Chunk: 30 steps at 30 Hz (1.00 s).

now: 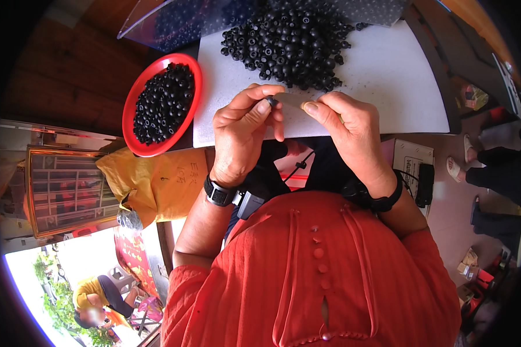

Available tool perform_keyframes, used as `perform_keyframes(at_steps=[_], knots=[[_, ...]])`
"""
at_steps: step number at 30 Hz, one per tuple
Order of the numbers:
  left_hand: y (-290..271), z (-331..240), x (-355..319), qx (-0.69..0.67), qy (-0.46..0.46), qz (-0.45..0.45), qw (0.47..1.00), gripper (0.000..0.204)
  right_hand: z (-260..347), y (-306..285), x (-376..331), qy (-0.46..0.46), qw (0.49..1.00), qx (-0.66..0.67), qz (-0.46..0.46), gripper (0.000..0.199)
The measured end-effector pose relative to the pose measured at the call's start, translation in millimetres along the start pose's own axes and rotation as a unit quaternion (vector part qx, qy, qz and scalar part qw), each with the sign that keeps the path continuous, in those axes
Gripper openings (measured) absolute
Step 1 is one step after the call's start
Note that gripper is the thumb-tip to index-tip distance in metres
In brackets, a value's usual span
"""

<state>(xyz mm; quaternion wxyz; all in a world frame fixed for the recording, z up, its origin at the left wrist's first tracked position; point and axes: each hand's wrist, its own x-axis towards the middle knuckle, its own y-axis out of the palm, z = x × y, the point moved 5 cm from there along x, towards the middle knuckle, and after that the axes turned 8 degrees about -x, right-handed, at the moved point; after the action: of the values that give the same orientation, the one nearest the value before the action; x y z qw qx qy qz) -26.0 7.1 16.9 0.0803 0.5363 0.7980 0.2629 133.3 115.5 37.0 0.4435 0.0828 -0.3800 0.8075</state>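
Pale tabletop (399, 75) under bright light, with dark specks scattered over it; work is held near its front edge. Left hand (237, 121): thumb and fingers pinch one small black piece (271, 101). Right hand (351, 118), at three o'clock from the left, grips a thin flat tool (289, 99) by its tan end, tip pointing to nine o'clock, close to the piece; actual contact cannot be confirmed.

Principal risk, as judged: a slip of the tool on the rounded piece could nick the left fingertips, which sit directly in line with it. Secondary: too light a pinch could let the piece spring out and drop over the front edge at six o'clock.

At twelve o'clock, a loose heap (286, 46) of similar pieces could roll outward if knocked. At nine o'clock, a red tray (197, 87) holds more; a left elbow or sleeve catching its rim could spill them.
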Motion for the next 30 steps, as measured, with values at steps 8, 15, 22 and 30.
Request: perform_keyframes(at_steps=[8,15,22,30], knots=[[-6,-1,-5,-0.028,-0.02,-0.025,0.999,0.026,2,6,-3,-0.051,0.998,0.024,-0.022,0.025],[-33,-83,-14,0.238,0.152,-0.172,0.944,0.025,-3,-13,-8,0.047,0.991,0.119,-0.027,0.02],[-98,-121,-22,0.585,0.215,-0.244,0.743,0.025,-5,-11,-7,0.041,0.988,0.146,-0.032,0.022],[29,-35,28,0.699,0.249,0.034,0.67,0.061,-15,-17,-5,0.117,0.956,0.26,-0.062,0.022]])
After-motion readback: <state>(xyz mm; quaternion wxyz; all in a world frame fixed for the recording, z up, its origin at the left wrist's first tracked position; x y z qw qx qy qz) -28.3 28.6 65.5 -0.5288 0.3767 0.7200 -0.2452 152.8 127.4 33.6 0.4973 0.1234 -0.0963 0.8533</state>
